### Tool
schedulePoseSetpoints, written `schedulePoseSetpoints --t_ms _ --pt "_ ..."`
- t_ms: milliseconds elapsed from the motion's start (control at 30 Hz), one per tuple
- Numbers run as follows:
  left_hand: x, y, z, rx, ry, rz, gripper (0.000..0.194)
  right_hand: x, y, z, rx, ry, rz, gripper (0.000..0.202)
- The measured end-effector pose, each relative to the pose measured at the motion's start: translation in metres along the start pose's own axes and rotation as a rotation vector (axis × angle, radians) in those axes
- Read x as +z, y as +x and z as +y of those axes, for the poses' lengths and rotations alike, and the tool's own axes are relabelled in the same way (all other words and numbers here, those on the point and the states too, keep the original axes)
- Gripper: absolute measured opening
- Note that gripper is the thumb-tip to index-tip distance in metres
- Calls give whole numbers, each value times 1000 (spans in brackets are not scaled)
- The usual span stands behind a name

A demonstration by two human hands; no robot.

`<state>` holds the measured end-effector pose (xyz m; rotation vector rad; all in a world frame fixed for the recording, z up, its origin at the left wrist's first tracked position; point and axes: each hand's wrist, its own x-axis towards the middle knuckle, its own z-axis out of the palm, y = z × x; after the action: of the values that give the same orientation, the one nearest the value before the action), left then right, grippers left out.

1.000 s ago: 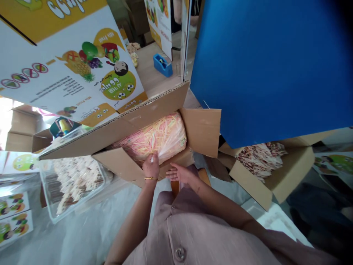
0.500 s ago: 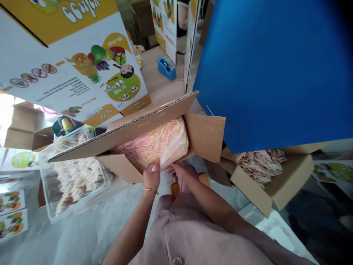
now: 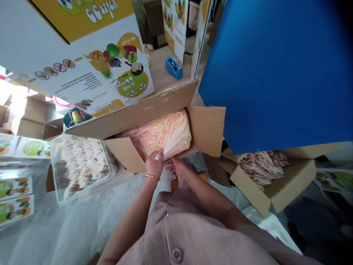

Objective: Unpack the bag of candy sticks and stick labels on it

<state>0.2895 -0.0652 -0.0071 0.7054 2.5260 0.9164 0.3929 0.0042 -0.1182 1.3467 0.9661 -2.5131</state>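
Note:
An open cardboard box (image 3: 132, 119) stands before me with its flaps spread. Inside lies a clear plastic bag (image 3: 176, 138) full of thin pink and yellow sticks. My left hand (image 3: 154, 163), with a bracelet at the wrist, is closed on the gathered plastic at the box's near edge, thumb on top. Just to its right, my right hand (image 3: 178, 166) is at the box's near side, fingers curled and partly hidden; what it grips there I cannot make out.
A clear plastic tub (image 3: 57, 180) of small pale packets stands left. Printed cartons (image 3: 110, 84) and a blue tape dispenser (image 3: 174, 68) are behind. A large blue panel (image 3: 275, 73) rises at right above an open carton (image 3: 295, 184) of packets. Another person's arm (image 3: 193, 16) shows at the back.
My view has shifted a little, so the left side's things appear farther right. Both hands stay at the box's near edge, and the left still grips the plastic.

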Motion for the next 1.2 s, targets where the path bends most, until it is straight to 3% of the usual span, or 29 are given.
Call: schedulePoseSetpoints --t_ms 100,167,267,300,333,400,467,533,633,767,933,1033,1100,1200 --pt "2 -5 -3 39 4 32 42 -3 -34 -9 120 -180 -61 45" --pt "4 -7 -6 116 21 61 43 -6 -64 -24 118 -283 -85 40" --pt "8 -7 -12 257 57 128 46 -6 -110 -66 -171 -382 58 36" --pt "10 -7 -14 295 71 149 47 -2 -121 -84 -388 -449 138 36" --pt "12 -7 -17 330 85 168 48 4 -130 -103 -556 -542 172 38" --pt "14 -7 -21 384 107 193 49 25 -137 -137 -727 -791 185 36" --pt "17 -8 -24 422 111 207 48 53 -129 -160 -724 -1155 164 35" --pt "18 -9 -27 447 100 212 45 80 -113 -171 -613 -1507 142 35" --pt "20 -7 -30 455 86 215 42 102 -88 -176 -506 -1808 90 23" --pt "23 0 -30 399 37 264 43 87 -69 -190 -537 -1665 -53 24" --pt "18 13 -18 303 -88 343 52 61 -66 -202 -703 -1425 -1 23" --pt "4 26 -2 228 -18 284 73 61 -63 -200 -963 -1434 -19 20" --pt "-8 37 10 171 55 209 70 64 -57 -200 -1120 -1453 -50 21" --pt "-21 52 24 112 136 105 63 68 -43 -205 -1239 -1492 -78 23"
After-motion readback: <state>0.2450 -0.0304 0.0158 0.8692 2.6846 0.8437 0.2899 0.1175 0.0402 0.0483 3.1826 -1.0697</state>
